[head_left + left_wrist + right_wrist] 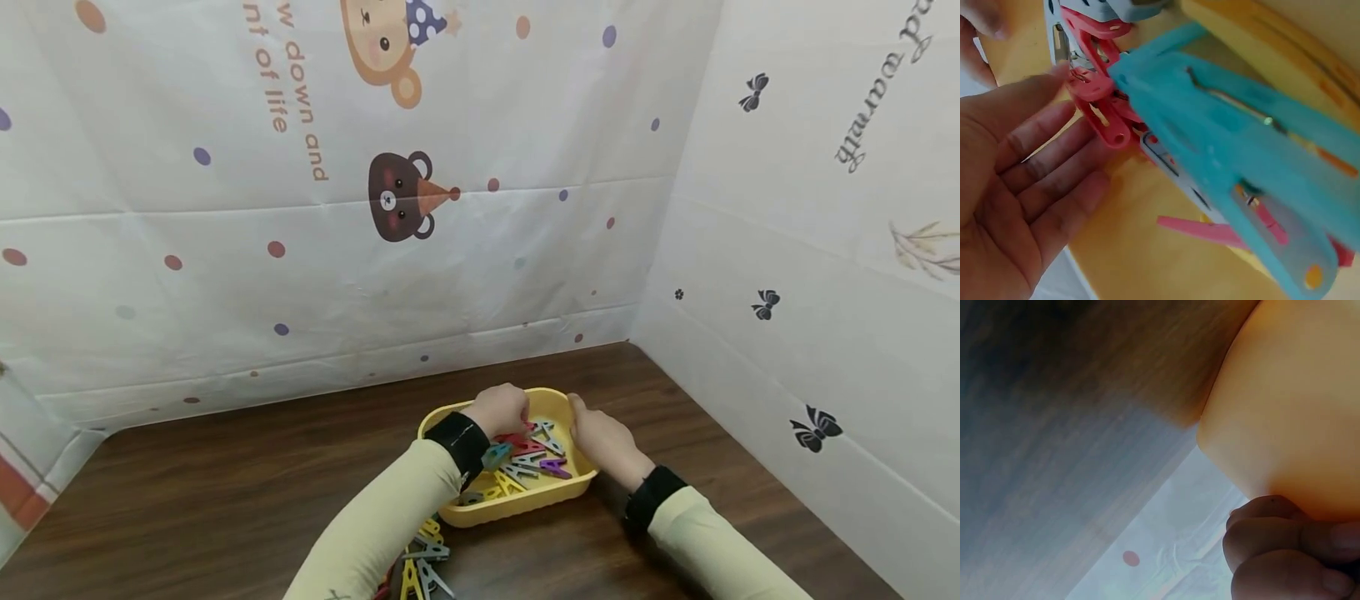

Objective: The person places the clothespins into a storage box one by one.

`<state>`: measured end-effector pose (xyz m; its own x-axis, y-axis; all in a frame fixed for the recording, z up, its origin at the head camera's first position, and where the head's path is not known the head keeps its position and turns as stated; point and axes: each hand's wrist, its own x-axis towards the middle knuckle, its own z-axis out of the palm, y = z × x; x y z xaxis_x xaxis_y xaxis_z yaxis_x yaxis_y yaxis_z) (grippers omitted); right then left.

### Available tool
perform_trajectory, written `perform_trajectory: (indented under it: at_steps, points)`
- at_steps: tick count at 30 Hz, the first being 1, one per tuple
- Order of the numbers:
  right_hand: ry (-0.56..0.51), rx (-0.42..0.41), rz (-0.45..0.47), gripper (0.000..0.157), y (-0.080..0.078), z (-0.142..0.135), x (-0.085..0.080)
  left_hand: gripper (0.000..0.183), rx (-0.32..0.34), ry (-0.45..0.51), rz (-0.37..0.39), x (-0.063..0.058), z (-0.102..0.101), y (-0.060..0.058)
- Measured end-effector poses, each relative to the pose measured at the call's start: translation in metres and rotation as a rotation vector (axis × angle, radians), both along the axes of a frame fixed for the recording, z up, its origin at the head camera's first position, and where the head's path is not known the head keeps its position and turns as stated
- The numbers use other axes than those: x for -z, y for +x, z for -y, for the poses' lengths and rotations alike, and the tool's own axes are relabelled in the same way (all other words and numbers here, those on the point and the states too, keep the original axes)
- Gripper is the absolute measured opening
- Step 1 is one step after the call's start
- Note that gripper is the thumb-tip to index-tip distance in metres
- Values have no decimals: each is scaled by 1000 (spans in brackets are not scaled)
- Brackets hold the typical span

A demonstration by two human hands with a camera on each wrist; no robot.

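A yellow plastic basin (525,502) holds several clothespins in red, grey, purple, yellow and teal. My left hand (498,410) reaches inside it over the far part of the heap. In the left wrist view, the thumb and fingers pinch a red clothespin (1110,128). Close to that wrist camera, a large teal clothespin (1210,137) covers part of the heap. At the basin's right side, my right hand (606,439) grips the rim. Its curled fingers (1272,534) lie against the outer wall in the right wrist view.
More clothespins (423,562), yellow and grey among them, lie in a pile on the brown wooden table (247,492), partly behind the left sleeve. Patterned white sheets (480,275) stand behind the table and along its right side.
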<state>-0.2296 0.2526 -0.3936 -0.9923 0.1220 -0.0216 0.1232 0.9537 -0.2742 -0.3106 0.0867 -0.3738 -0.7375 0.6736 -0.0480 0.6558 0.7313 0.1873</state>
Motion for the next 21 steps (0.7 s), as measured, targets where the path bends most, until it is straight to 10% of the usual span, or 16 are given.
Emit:
perform_trajectory:
  at_steps: [5, 10, 16, 21]
  points:
    - [-4, -7, -2, 53, 0, 1, 1, 18, 22, 61, -8, -18, 11, 2]
    - [5, -24, 1, 53, 1, 3, 1, 17, 136, 209, 38, -62, 31, 15]
    - [6, -31, -14, 53, 1, 1, -1, 17, 348, 182, -14, -125, 62, 62]
    - [7, -23, -20, 53, 1, -1, -1, 16, 441, 12, -96, -123, 105, 106]
